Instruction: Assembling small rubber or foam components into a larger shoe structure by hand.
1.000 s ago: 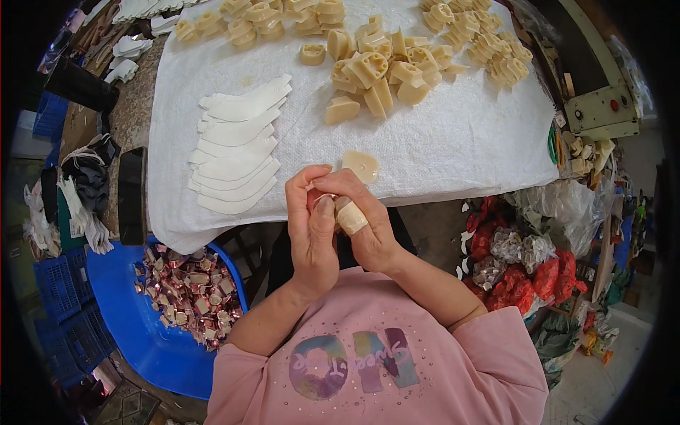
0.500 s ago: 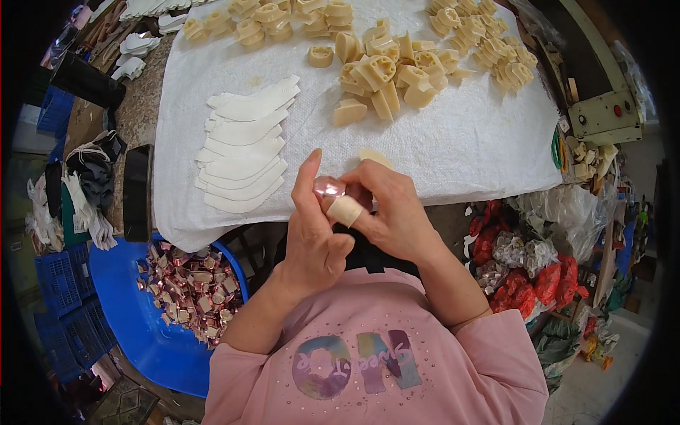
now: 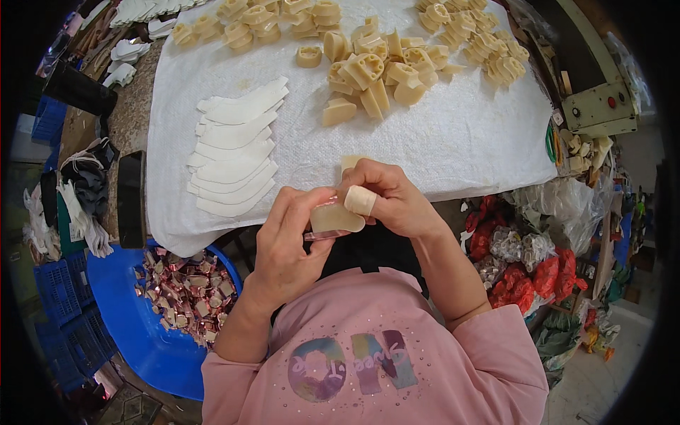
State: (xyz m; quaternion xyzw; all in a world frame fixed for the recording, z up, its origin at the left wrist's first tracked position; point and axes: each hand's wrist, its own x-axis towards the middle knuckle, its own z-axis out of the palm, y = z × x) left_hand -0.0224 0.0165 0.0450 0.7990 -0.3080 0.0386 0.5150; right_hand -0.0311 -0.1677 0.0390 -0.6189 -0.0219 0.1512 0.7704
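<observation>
Just beyond my lap, my left hand is closed round a shoe heel with a pale, smooth face and shiny pink edges. My right hand pinches at the heel's upper right edge, its fingers curled; the fingertips are partly hidden. Beige tape wraps the right thumb. A flat pale beige piece lies on the table just past the right fingers. Farther off sits a pile of bare beige heels. White curved cover pieces lie overlapped in a column to the left.
A white woven cloth covers the table. At lower left, a blue basin holds many pink shiny heels. A dark phone lies at the table's left edge. Red and clear plastic bags are heaped at right, below a control box.
The heel has been turned from its shiny pink side to its pale face. My left hand has shifted left and lower, its raised index finger now bent onto the heel. The view has shifted slightly.
</observation>
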